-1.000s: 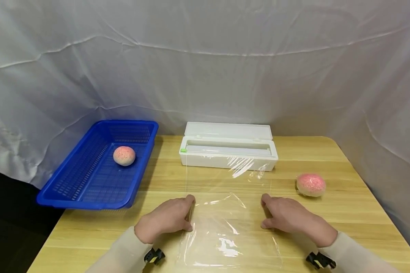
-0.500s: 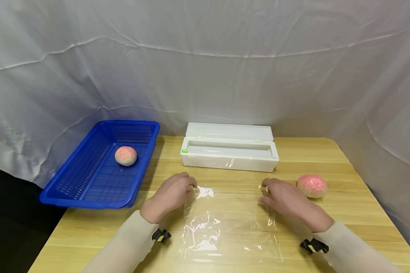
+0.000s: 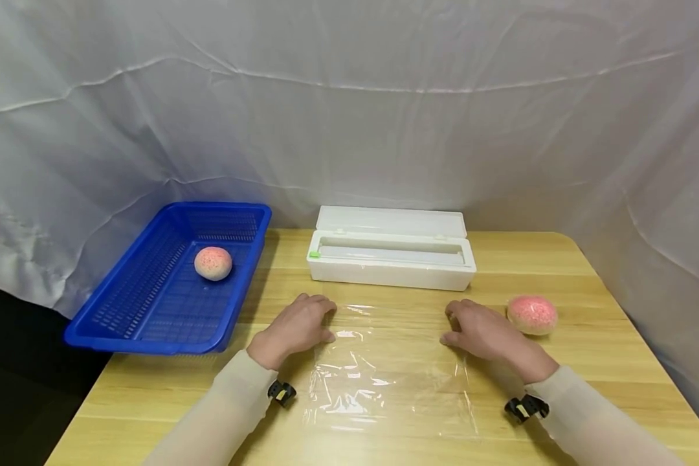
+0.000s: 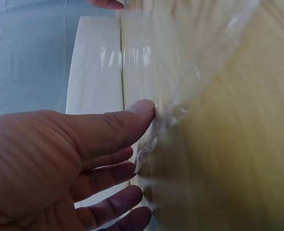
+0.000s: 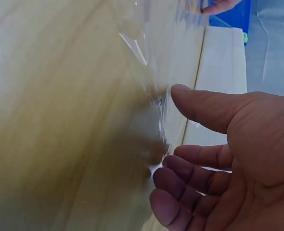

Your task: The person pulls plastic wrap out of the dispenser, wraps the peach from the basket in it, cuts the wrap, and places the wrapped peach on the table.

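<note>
A sheet of clear cling film (image 3: pixel 384 382) lies on the wooden table, wrinkled and shiny in places. At its left edge is my left hand (image 3: pixel 299 325), thumb apart from the fingers and touching the film in the left wrist view. My right hand (image 3: pixel 485 329) is at the opposite edge; in the right wrist view its fingertips (image 5: pixel 167 185) are by the film, with a gap between thumb and fingers. Behind the sheet stands a white cling film box (image 3: pixel 391 275), lid raised, with a roll inside. A pink-and-white rounded item (image 3: pixel 532 315), apparently film-wrapped, sits beyond the right hand.
A blue plastic basket (image 3: pixel 233 310) stands at the left, holding another pink-and-white rounded item (image 3: pixel 212 263). Grey-white cloth (image 3: pixel 384 129) hangs behind the table and along its sides. The table's left edge drops to a dark area.
Both hands have moved forward toward the box. The film, stretched from the box a second ago, now lies apart from it, with more wrinkles. The basket and rounded items stay put.
</note>
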### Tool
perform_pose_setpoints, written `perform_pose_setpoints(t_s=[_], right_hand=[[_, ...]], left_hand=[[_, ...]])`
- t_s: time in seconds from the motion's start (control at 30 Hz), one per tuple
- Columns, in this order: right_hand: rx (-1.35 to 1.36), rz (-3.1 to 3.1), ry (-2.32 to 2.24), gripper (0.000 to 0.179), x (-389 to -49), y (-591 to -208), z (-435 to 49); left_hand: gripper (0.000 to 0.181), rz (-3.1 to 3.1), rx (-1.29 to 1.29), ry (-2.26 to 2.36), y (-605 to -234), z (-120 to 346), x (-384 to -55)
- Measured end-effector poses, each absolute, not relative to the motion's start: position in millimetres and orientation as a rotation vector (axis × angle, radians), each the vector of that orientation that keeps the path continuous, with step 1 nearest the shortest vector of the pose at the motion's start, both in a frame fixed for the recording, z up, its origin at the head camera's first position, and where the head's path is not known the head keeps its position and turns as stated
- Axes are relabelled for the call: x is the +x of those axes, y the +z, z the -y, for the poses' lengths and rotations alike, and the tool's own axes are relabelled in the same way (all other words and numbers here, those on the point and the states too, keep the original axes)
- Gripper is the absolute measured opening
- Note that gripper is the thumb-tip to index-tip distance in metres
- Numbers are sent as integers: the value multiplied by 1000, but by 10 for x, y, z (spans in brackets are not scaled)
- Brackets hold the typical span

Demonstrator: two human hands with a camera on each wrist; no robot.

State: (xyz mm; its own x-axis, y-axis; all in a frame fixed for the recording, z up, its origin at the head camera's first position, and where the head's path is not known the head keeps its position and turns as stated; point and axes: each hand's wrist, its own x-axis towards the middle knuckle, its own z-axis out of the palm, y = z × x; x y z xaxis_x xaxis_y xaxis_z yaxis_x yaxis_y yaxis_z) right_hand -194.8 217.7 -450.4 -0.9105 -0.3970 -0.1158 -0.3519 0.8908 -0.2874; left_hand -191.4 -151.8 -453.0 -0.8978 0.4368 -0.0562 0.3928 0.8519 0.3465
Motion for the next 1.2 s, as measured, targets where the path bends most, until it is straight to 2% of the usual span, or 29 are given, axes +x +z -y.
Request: perform_pose_setpoints(t_s=[0.27, 0.43, 0.57, 0.7, 0.93, 1.2], right_hand=[[-552, -2909, -388, 50, -2017, -4511, -2194], [-536, -2939, -407, 38, -1986, -4515, -2167], [-531, -2978, -492, 39, -1907, -4505, -2126], [-508, -2995, -559, 51, -1823, -4489, -2100], [-474, -2959, -575, 48, -1728, -4522, -2059], [-483, -2935, -527, 53, -1674, -4579, -2038]], left_hand=[[54, -2875, 634, 571, -4508, 1534, -1938], [50, -2895, 636, 556, -4454, 1547, -1917], [45, -2962, 602, 515, -4350, 1559, -1876], [35, -3037, 547, 500, -4157, 1596, -1829], [23, -3154, 522, 484, -3734, 1789, -1771], [28, -3211, 287, 462, -3228, 2302, -1876]])
